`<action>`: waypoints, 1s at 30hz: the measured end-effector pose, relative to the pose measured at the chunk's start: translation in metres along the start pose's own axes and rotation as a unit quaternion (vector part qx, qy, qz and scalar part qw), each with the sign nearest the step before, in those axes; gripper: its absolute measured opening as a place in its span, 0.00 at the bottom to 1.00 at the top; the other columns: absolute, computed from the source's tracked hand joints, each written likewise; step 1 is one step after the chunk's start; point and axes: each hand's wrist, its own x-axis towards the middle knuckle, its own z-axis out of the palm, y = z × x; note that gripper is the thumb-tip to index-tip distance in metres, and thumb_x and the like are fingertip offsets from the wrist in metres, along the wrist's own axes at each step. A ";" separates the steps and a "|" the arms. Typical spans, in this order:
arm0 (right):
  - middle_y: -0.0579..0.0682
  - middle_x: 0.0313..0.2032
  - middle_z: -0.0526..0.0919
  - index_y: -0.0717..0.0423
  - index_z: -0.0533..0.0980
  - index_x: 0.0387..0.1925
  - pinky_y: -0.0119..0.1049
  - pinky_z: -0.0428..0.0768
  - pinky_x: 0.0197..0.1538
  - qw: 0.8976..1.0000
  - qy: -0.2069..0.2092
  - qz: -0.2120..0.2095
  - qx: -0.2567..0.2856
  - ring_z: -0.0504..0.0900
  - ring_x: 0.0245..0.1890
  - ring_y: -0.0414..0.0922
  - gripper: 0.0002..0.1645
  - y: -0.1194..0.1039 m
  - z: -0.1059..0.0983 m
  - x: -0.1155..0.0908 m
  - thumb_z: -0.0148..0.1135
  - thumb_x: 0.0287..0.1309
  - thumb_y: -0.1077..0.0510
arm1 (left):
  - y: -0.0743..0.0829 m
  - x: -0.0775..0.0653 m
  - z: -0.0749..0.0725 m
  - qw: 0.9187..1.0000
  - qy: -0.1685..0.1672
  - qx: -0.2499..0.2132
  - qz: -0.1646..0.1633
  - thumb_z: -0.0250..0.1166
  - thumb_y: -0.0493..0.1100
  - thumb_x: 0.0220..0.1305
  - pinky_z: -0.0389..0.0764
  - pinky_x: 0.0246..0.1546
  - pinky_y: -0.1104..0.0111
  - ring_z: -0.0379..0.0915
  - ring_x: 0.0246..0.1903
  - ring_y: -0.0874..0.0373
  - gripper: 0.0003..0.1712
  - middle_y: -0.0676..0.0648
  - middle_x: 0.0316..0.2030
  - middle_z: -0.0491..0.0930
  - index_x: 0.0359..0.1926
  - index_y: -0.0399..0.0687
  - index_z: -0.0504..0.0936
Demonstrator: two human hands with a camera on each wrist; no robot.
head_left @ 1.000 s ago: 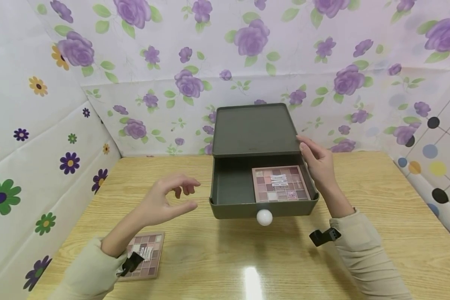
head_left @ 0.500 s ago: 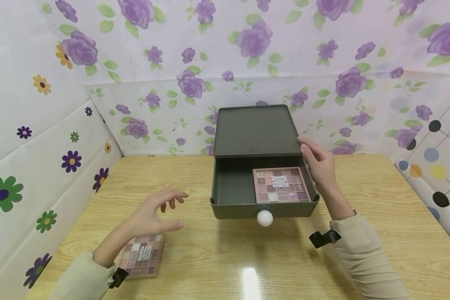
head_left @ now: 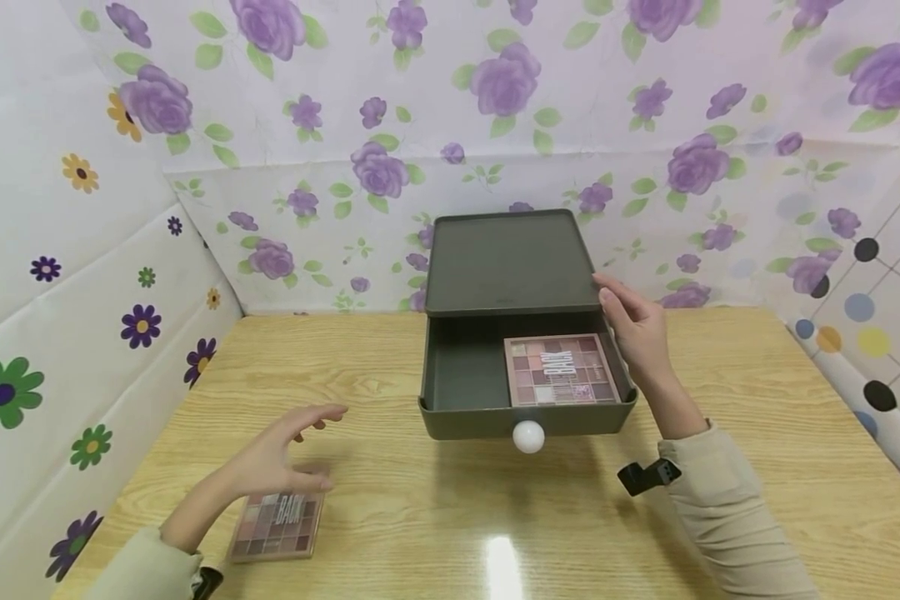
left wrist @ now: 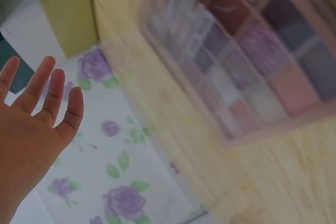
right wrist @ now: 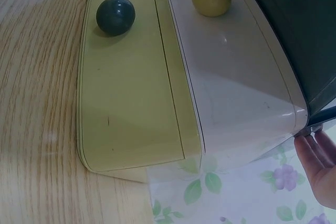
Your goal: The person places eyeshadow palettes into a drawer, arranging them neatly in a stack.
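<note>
My left hand (head_left: 276, 457) hovers over the near end of an eyeshadow palette (head_left: 276, 533) lying on the table at the front left. Its fingers are spread and hold nothing; part of the palette is hidden beneath the hand. A small drawer cabinet (head_left: 512, 262) stands at the back centre, its dark green top drawer (head_left: 465, 421) pulled out. Inside that drawer, on the right, lies a second eyeshadow palette (head_left: 561, 371). My right hand (head_left: 641, 333) rests with its fingertips against the cabinet's right side, near the front corner.
Below the pulled-out drawer are a white drawer (right wrist: 241, 72) with a yellow knob and a yellow drawer (right wrist: 128, 98) with a dark knob. A white knob (head_left: 528, 436) juts from the top drawer. Flowered cloth (head_left: 307, 100) hangs behind the wooden table (head_left: 390, 517).
My left hand has moved from beside the drawer leftward and toward me, down to the palette on the table. The right hand stays at the cabinet's side.
</note>
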 end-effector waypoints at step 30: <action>0.35 0.40 0.81 0.65 0.77 0.50 0.23 0.70 0.33 1.000 -0.005 -0.004 -0.001 0.71 0.28 0.33 0.18 0.002 -0.002 0.001 0.55 0.62 0.59 | -0.059 -0.059 -0.006 0.997 -0.034 0.036 -0.056 0.77 0.53 0.31 0.54 0.39 0.26 0.50 0.55 0.26 0.58 0.26 0.59 0.57 0.65 0.40 0.61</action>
